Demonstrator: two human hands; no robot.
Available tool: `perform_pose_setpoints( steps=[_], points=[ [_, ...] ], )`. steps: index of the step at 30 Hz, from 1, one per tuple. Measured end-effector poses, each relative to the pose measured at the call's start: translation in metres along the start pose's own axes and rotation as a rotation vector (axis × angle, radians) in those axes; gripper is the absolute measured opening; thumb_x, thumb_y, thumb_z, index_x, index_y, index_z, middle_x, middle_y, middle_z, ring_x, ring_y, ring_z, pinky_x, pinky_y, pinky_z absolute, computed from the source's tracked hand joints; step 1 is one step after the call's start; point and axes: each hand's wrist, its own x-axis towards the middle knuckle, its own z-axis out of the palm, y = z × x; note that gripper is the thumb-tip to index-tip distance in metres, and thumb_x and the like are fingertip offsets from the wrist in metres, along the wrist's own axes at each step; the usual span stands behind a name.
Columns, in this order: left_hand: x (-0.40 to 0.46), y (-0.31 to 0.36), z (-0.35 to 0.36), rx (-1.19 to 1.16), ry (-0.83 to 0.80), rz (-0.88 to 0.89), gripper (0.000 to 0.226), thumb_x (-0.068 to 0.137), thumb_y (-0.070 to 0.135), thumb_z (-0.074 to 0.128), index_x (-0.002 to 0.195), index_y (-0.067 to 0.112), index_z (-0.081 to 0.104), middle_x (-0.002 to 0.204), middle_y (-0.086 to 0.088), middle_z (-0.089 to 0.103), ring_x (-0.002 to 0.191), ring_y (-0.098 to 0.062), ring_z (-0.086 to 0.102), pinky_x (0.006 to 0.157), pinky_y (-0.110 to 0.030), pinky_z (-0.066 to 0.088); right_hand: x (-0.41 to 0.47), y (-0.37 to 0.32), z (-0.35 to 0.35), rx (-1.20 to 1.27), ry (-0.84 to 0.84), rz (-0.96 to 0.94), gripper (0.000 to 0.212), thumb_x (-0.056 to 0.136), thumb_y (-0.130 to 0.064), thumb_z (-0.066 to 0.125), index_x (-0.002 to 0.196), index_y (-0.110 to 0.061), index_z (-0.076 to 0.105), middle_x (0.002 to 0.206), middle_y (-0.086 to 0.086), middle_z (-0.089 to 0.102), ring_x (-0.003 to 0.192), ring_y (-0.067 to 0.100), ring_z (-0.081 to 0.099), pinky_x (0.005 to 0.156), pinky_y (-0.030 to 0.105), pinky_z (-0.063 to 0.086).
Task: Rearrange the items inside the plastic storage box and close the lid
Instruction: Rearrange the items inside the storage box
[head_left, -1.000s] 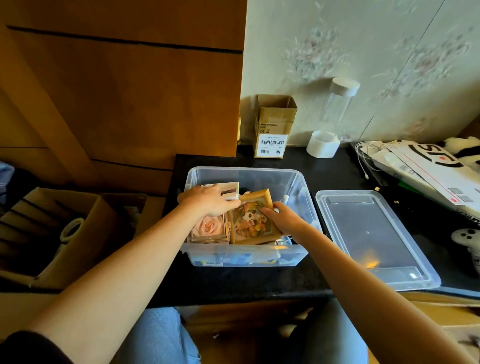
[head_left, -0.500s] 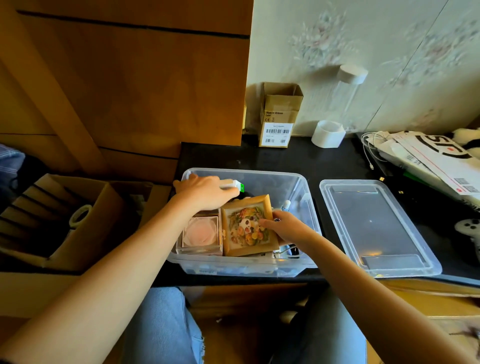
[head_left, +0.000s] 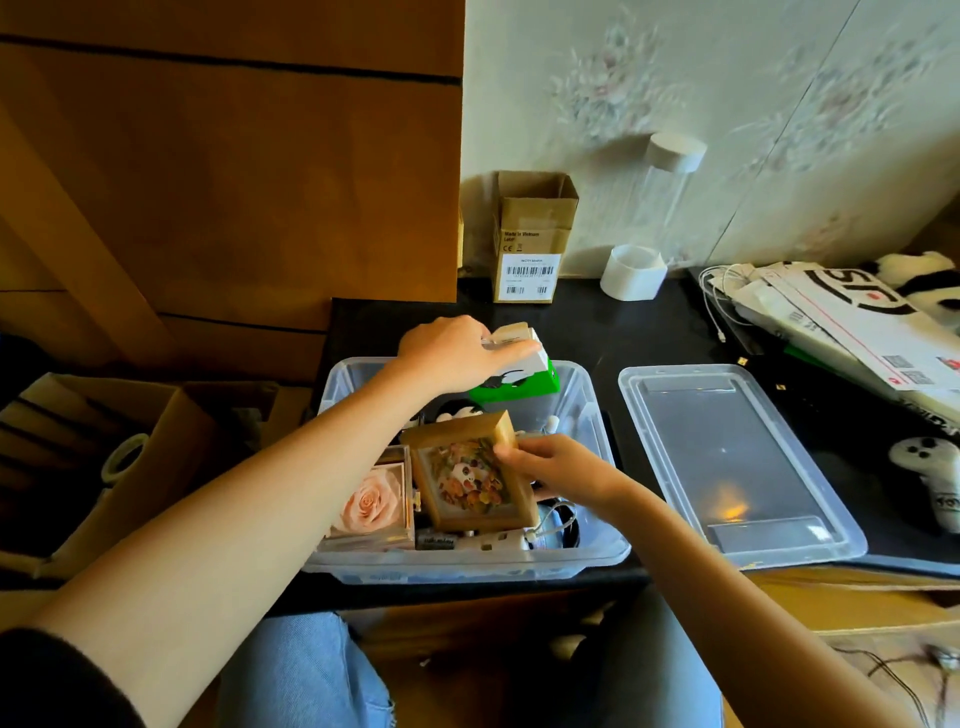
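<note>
Clear plastic storage box (head_left: 592, 415) sits on the black bench (head_left: 639, 332) at its front edge, left of centre, open and full of items. Clear plastic lid (head_left: 727, 457) lies flat on the bench just right of the box, off it.

Left hand (head_left: 447, 356) is above the box's back-left corner, fingers curled round a small white-and-tan carton (head_left: 519, 343), lifted above the rim. Just below that carton, a green box with black-and-white print (head_left: 524, 384) sits at the box's back wall.

Right hand (head_left: 561, 470) is inside the box, right of centre, pinching the right edge of a wooden picture frame with a floral picture (head_left: 470, 475); frame is tilted, top edge raised. Left of the frame, touching it, a clear cube holding a pink rose (head_left: 371, 501) sits in the front-left of the box, partly hidden by the left forearm. White cable and small dark items lie under the frame at the front; details unclear.

Behind the box at the bench's back edge: open brown cardboard carton with a barcode label (head_left: 532, 239), a white round cup (head_left: 631, 273), a tall clear tube with white cap (head_left: 670, 176). At the right edge: white mailer bags (head_left: 852, 322) and a white plush toy (head_left: 930, 483).
</note>
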Motion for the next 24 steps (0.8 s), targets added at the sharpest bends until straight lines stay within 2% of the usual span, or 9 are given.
perform_pose_setpoints(
  steps=[3, 5, 7, 9, 13, 16, 20, 22, 24],
  points=[
    [0.01, 0.008, 0.004, 0.099, 0.024, 0.012, 0.058, 0.08, 0.077, 0.04, 0.07, 0.022, 0.057, 0.071, 0.002, 0.058, 0.071, -0.021, 0.055, 0.053, -0.028, 0.032, 0.001, 0.0, 0.0, 0.067, 0.054, 0.05, 0.049, 0.092, -0.053, 0.036, 0.109, -0.013, 0.058, 0.104, 0.003, 0.064, 0.101, 0.02, 0.062, 0.078, 0.025, 0.054],
    [0.012, 0.01, 0.007, 0.171, 0.029, 0.053, 0.042, 0.086, 0.057, 0.055, 0.07, 0.018, 0.055, 0.075, -0.001, 0.06, 0.071, -0.023, 0.054, 0.051, -0.027, 0.03, 0.003, -0.002, 0.0, 0.079, 0.082, 0.074, 0.048, 0.097, -0.047, 0.032, 0.104, -0.008, 0.06, 0.1, 0.008, 0.064, 0.096, 0.02, 0.062, 0.079, 0.026, 0.053],
    [0.014, 0.007, 0.013, 0.204, 0.015, 0.09, 0.014, 0.088, 0.032, 0.061, 0.091, 0.019, 0.062, 0.095, -0.005, 0.067, 0.08, -0.025, 0.057, 0.055, -0.03, 0.035, 0.006, -0.003, -0.001, 0.097, 0.083, 0.097, 0.04, 0.099, -0.04, 0.034, 0.092, -0.011, 0.061, 0.091, 0.006, 0.064, 0.087, 0.016, 0.062, 0.078, 0.025, 0.053],
    [0.012, 0.003, 0.018, 0.191, 0.035, 0.12, 0.011, 0.088, 0.02, 0.061, 0.099, 0.019, 0.061, 0.101, -0.006, 0.066, 0.085, -0.026, 0.059, 0.056, -0.031, 0.037, 0.008, -0.005, -0.003, 0.13, 0.066, 0.135, 0.034, 0.099, -0.037, 0.037, 0.092, -0.013, 0.061, 0.089, 0.005, 0.064, 0.085, 0.015, 0.061, 0.077, 0.026, 0.053],
    [0.009, -0.007, 0.012, 0.165, 0.186, 0.155, 0.013, 0.086, 0.018, 0.059, 0.078, 0.022, 0.049, 0.084, -0.005, 0.062, 0.078, -0.026, 0.051, 0.049, -0.029, 0.026, 0.015, -0.007, -0.007, 0.064, 0.066, 0.215, 0.028, 0.097, -0.025, 0.046, 0.107, -0.005, 0.062, 0.084, 0.006, 0.062, 0.074, 0.014, 0.061, 0.076, 0.029, 0.056],
    [0.01, -0.011, 0.008, 0.186, 0.268, 0.196, 0.008, 0.088, 0.022, 0.059, 0.096, 0.019, 0.06, 0.095, -0.004, 0.065, 0.088, -0.026, 0.05, 0.06, -0.03, 0.031, 0.026, -0.01, -0.01, -0.181, 0.106, 0.172, 0.02, 0.093, -0.012, 0.049, 0.106, -0.007, 0.063, 0.091, 0.009, 0.065, 0.081, 0.019, 0.065, 0.078, 0.031, 0.057],
    [0.007, -0.018, 0.007, 0.189, 0.317, 0.234, 0.023, 0.09, 0.025, 0.057, 0.113, 0.023, 0.061, 0.104, -0.004, 0.065, 0.096, -0.026, 0.051, 0.07, -0.031, 0.03, 0.047, -0.016, -0.018, -0.386, 0.053, -0.038, 0.045, 0.085, -0.006, 0.061, 0.129, -0.008, 0.052, 0.124, 0.005, 0.059, 0.11, 0.012, 0.054, 0.093, 0.024, 0.043],
    [0.006, -0.022, 0.006, 0.166, 0.338, 0.24, 0.026, 0.091, 0.025, 0.057, 0.116, 0.023, 0.06, 0.106, -0.004, 0.065, 0.096, -0.026, 0.051, 0.072, -0.031, 0.031, 0.06, -0.017, -0.015, -0.491, -0.04, -0.057, 0.047, 0.087, -0.006, 0.06, 0.132, -0.008, 0.047, 0.126, 0.007, 0.056, 0.111, 0.014, 0.051, 0.094, 0.025, 0.039],
    [0.005, -0.026, 0.007, 0.159, 0.352, 0.246, 0.027, 0.091, 0.024, 0.056, 0.118, 0.023, 0.06, 0.106, -0.004, 0.065, 0.095, -0.025, 0.05, 0.072, -0.031, 0.031, 0.077, -0.015, -0.011, -0.582, -0.054, -0.003, 0.035, 0.091, -0.012, 0.057, 0.125, -0.009, 0.051, 0.121, 0.012, 0.057, 0.115, 0.026, 0.051, 0.1, 0.035, 0.039]
  ],
)
